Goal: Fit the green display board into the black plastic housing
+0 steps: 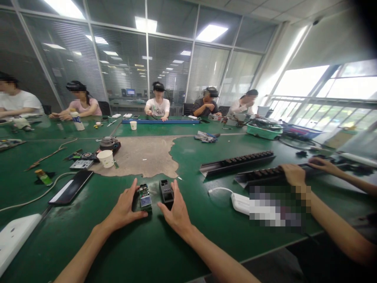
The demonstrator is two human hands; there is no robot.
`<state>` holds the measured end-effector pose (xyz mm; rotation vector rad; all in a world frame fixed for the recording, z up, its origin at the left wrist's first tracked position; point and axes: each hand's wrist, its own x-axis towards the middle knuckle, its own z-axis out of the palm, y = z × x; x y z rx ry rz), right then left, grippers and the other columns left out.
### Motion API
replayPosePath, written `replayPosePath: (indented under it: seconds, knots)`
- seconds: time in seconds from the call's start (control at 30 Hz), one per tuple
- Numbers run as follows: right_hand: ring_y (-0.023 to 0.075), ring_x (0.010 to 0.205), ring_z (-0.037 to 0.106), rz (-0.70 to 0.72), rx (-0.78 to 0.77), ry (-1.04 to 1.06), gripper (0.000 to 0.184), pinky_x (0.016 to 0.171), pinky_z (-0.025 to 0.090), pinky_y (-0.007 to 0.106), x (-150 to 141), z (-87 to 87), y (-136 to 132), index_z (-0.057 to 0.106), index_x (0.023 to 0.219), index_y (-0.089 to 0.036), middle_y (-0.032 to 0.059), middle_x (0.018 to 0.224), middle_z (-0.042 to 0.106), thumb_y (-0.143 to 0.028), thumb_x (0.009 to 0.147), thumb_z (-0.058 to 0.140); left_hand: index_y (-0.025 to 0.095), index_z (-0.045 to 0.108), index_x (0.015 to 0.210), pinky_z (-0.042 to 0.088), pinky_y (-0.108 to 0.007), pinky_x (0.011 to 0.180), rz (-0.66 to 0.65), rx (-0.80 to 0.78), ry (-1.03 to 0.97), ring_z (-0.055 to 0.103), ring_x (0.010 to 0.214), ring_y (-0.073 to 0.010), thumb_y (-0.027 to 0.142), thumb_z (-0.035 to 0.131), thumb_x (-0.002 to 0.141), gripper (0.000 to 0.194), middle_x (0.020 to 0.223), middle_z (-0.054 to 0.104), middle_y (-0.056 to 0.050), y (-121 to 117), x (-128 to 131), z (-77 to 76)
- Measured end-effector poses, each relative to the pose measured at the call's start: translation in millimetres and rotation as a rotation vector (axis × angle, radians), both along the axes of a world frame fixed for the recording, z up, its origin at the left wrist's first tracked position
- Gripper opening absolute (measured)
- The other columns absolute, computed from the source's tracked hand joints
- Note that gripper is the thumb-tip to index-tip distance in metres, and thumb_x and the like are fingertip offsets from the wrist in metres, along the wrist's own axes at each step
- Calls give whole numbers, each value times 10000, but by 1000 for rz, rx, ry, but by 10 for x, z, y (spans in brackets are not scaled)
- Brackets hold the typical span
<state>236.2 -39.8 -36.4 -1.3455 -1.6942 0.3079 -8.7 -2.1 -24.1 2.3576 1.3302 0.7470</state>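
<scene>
A small green circuit board [145,198] with a display-like bluish part is on the green table in front of me. My left hand [127,204] curves around its left side, fingers stretched and thumb apart near its lower end. Just to the right is a black plastic housing [166,191] with slots. Along its right side lies my right hand [178,208], with straight fingers and the thumb spread toward its lower left. Both hands look open; how firmly either one touches its part I cannot tell.
A phone [72,188], white power strip [17,239] and paper cup [106,158] are on the left. At right, a co-worker's hands [294,175] touch a dark metal rail [259,175]; a white device [241,203] lies nearer. Several people sit across the table.
</scene>
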Motion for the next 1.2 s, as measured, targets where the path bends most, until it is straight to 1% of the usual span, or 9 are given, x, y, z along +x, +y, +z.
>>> replayPosePath:
  seconds: [0.17, 0.3, 0.37, 0.43, 0.57, 0.73, 0.83, 1.03, 1.2]
  knots:
    - [279, 1365, 394, -47, -65, 46, 899, 1125, 337, 449, 22, -47, 29, 144, 1516, -106, 184, 1471, 406, -323, 812, 661, 215, -91, 1538, 335, -513, 1029, -10, -24, 45, 430, 1256, -382, 569, 738, 696, 1233, 1412, 461, -170, 78, 29, 12]
    - [312, 1305, 439, -96, -21, -35, 766, 1097, 362, 464, 43, -21, 39, 378, 1417, -92, 189, 1394, 480, -373, 778, 694, 222, -64, 1540, 337, -507, 1007, 4, 9, 60, 417, 1245, -382, 575, 732, 697, 1212, 1410, 449, -164, 132, 50, -28]
    - [319, 1240, 471, -129, 11, -98, 712, 1069, 382, 464, 53, 33, 22, 468, 1343, -104, 174, 1325, 524, -404, 748, 719, 227, -23, 1543, 344, -503, 991, 28, 45, 56, 417, 1234, -380, 585, 725, 698, 1184, 1418, 419, -164, 137, 38, -65]
    - [316, 1153, 505, -184, 8, -155, 719, 1022, 411, 457, 59, 95, -4, 493, 1312, -110, 159, 1237, 559, -447, 725, 736, 238, 38, 1544, 356, -492, 975, 39, 65, 53, 430, 1207, -366, 602, 711, 706, 1134, 1398, 414, -158, 130, 14, -96]
    - [285, 994, 558, -252, -90, -237, 667, 884, 473, 400, 55, 168, -38, 524, 1268, -140, 117, 1060, 582, -508, 743, 708, 246, 170, 1529, 390, -446, 927, 20, 50, 48, 484, 1105, -322, 623, 692, 714, 1038, 1277, 483, -128, 121, -14, -113]
    - [220, 849, 591, -217, -177, -258, 346, 777, 472, 315, 45, 198, -25, 620, 1056, -203, 53, 923, 581, -451, 816, 650, 250, 292, 1490, 386, -428, 900, 34, 23, 75, 486, 1095, -323, 641, 691, 701, 966, 1251, 503, -117, 148, 13, -105]
    - [198, 822, 590, -176, -164, -211, 252, 768, 459, 289, 25, 258, -32, 635, 975, -205, 37, 887, 592, -412, 830, 645, 251, 301, 1482, 376, -429, 908, 33, 11, 77, 480, 1110, -325, 643, 688, 701, 956, 1250, 506, -117, 163, 20, -109]
    - [184, 807, 576, -99, -76, -101, 207, 746, 439, 271, -182, 505, -72, 644, 929, -202, 27, 843, 615, -396, 863, 613, 267, 278, 1490, 385, -422, 879, 11, 0, 56, 504, 1070, -320, 614, 716, 688, 978, 1197, 538, -109, 162, -5, -91]
    - [195, 833, 590, -82, -79, -104, 222, 749, 447, 277, -442, 629, -56, 642, 930, -205, 34, 874, 632, -407, 838, 645, 262, 162, 1530, 398, -435, 917, -52, -106, -47, 526, 1068, -303, 522, 729, 727, 1017, 1248, 535, -117, 170, -119, -54]
